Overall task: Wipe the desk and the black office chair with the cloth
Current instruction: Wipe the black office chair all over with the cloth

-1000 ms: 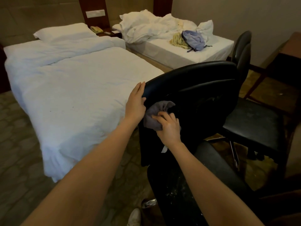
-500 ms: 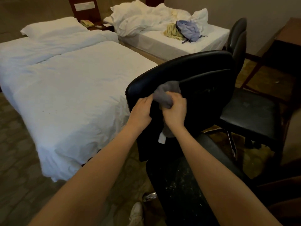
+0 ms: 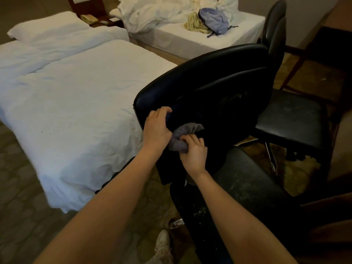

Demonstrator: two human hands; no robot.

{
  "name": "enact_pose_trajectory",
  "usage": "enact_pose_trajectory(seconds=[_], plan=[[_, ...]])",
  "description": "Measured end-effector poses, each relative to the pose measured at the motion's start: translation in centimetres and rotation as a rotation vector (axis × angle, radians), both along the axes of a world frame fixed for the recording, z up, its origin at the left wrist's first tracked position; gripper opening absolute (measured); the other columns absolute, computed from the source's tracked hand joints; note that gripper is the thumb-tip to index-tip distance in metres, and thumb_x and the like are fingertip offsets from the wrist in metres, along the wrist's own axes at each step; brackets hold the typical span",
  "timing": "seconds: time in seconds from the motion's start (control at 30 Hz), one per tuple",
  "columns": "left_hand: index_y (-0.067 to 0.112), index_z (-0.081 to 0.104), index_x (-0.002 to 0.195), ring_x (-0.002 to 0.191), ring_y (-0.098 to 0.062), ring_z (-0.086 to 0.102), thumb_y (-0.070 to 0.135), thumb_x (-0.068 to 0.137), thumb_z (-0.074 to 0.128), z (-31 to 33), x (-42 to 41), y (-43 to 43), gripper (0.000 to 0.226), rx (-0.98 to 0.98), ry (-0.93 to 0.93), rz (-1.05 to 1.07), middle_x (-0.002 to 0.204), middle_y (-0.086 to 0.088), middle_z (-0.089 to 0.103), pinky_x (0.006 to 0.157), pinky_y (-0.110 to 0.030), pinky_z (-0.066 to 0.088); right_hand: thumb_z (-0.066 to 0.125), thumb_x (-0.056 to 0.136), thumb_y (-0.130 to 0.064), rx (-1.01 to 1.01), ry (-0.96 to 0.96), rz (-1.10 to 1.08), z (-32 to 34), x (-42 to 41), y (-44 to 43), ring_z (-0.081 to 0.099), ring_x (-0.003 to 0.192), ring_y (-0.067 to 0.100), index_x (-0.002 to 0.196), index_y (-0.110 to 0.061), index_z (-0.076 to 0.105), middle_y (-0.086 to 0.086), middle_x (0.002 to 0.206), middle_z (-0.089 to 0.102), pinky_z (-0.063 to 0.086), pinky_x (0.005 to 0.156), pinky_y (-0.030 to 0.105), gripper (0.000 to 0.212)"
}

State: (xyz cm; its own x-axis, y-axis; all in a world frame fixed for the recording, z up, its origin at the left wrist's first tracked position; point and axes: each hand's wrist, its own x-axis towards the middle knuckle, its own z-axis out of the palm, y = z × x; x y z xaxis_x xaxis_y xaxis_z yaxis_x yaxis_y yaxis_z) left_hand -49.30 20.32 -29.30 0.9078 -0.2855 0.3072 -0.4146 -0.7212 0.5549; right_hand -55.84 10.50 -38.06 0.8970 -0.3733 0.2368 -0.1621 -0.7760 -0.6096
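The black office chair (image 3: 219, 88) stands right in front of me, its backrest tilted toward the bed and its dusty seat (image 3: 247, 187) below my right arm. My left hand (image 3: 157, 128) grips the left edge of the backrest, fingers curled over it. My right hand (image 3: 193, 153) grips a bunched grey cloth (image 3: 185, 133) and presses it against the lower left of the backrest, just right of my left hand. A dark wooden desk (image 3: 337, 25) shows at the far right edge.
A second black chair (image 3: 289, 119) stands behind the first, to the right. A white bed (image 3: 76, 103) lies close on the left, another bed (image 3: 190, 39) with clothes farther back. My shoe (image 3: 162, 244) is on the patterned carpet beside the chair base.
The cloth and my right hand have come down from the upper backrest to its lower left. My left hand shifted from beside the cloth to gripping the backrest's edge.
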Motion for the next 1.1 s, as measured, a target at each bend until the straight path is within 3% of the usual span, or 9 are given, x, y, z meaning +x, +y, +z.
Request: enact_pose_trajectory(seconds=[0.13,0.23,0.37,0.47,0.6,0.7,0.87,1.0,1.1], plan=[[0.007,0.054,0.12,0.107,-0.032,0.046,-0.007,0.072,0.051,0.2,-0.3,-0.5,0.05,0.119,-0.071,-0.014,0.117,-0.013,0.056,0.087,-0.034,0.034,0.059,0.083,-0.012,-0.087,0.17,0.067,0.4,-0.4,-1.8,0.045,0.11,0.027,0.118,-0.022,0.057,0.0,0.123,0.055,0.041,0.084,0.041,0.036],[0.007,0.049,0.127,0.11,-0.035,0.043,-0.001,0.075,0.052,0.5,-0.5,-1.1,0.053,0.271,-0.135,-0.057,0.122,-0.017,0.048,0.088,-0.036,0.034,0.057,0.084,-0.012,-0.019,0.227,-0.034,0.1,-1.6,-3.2,0.044,0.112,0.028,0.116,-0.02,0.058,0.003,0.123,0.055,0.041,0.085,0.042,0.034],[0.005,0.039,0.138,0.133,-0.031,0.033,-0.001,0.079,0.054,0.6,0.2,-2.2,0.061,0.284,-0.152,-0.166,0.144,-0.015,0.035,0.11,-0.034,0.025,0.057,0.083,-0.006,0.278,-0.076,-0.342,2.2,-0.7,-3.9,0.05,0.11,0.03,0.118,-0.012,0.058,0.01,0.118,0.056,0.045,0.087,0.044,0.035],[0.002,0.031,0.143,0.139,-0.03,0.026,-0.001,0.081,0.054,-0.1,0.6,-3.1,0.066,0.285,-0.133,-0.223,0.15,-0.016,0.028,0.115,-0.034,0.017,0.061,0.083,-0.007,0.405,-0.32,-0.356,5.1,1.8,-3.5,0.054,0.107,0.029,0.122,-0.009,0.058,0.013,0.116,0.057,0.047,0.087,0.037,0.039],[0.006,0.035,0.14,0.131,-0.028,0.036,0.007,0.082,0.06,-0.6,1.3,-3.4,0.064,0.141,-0.063,-0.147,0.141,-0.013,0.042,0.11,-0.033,0.026,0.062,0.082,-0.006,0.285,-0.283,-0.225,4.8,3.7,-1.7,0.051,0.11,0.031,0.129,-0.007,0.053,0.015,0.124,0.055,0.045,0.089,0.04,0.048],[0.01,0.039,0.138,0.127,-0.027,0.04,0.009,0.082,0.06,-0.8,2.0,-3.2,0.06,0.139,-0.047,-0.13,0.136,-0.012,0.047,0.107,-0.033,0.029,0.063,0.081,-0.006,0.268,-0.281,-0.267,2.8,3.8,-1.4,0.051,0.107,0.034,0.128,-0.006,0.054,0.016,0.122,0.056,0.045,0.086,0.042,0.047],[0.008,0.046,0.129,0.121,-0.028,0.044,0.004,0.079,0.057,-0.8,1.8,-3.5,0.051,0.129,-0.093,-0.136,0.129,-0.011,0.052,0.105,-0.036,0.031,0.056,0.086,-0.01,0.39,-0.055,-0.409,0.2,3.0,-2.9,0.051,0.112,0.035,0.126,-0.015,0.052,0.014,0.125,0.053,0.046,0.088,0.044,0.04],[0.003,0.057,0.117,0.11,-0.038,0.054,0.003,0.066,0.064,-1.2,1.6,-3.5,0.052,0.308,-0.238,-0.206,0.124,-0.02,0.055,0.097,-0.045,0.041,0.053,0.086,-0.007,0.6,0.003,-0.536,0.2,1.3,-4.9,0.054,0.107,0.038,0.121,-0.014,0.052,0.017,0.116,0.056,0.045,0.082,0.041,0.036],[-0.001,0.057,0.117,0.108,-0.041,0.057,0.003,0.062,0.067,-0.6,2.5,-4.7,0.056,0.383,-0.349,-0.297,0.12,-0.024,0.057,0.094,-0.045,0.046,0.058,0.083,-0.011,0.632,-0.155,-0.637,3.8,2.3,-5.7,0.055,0.108,0.029,0.123,-0.018,0.054,0.01,0.116,0.06,0.044,0.084,0.034,0.041]])
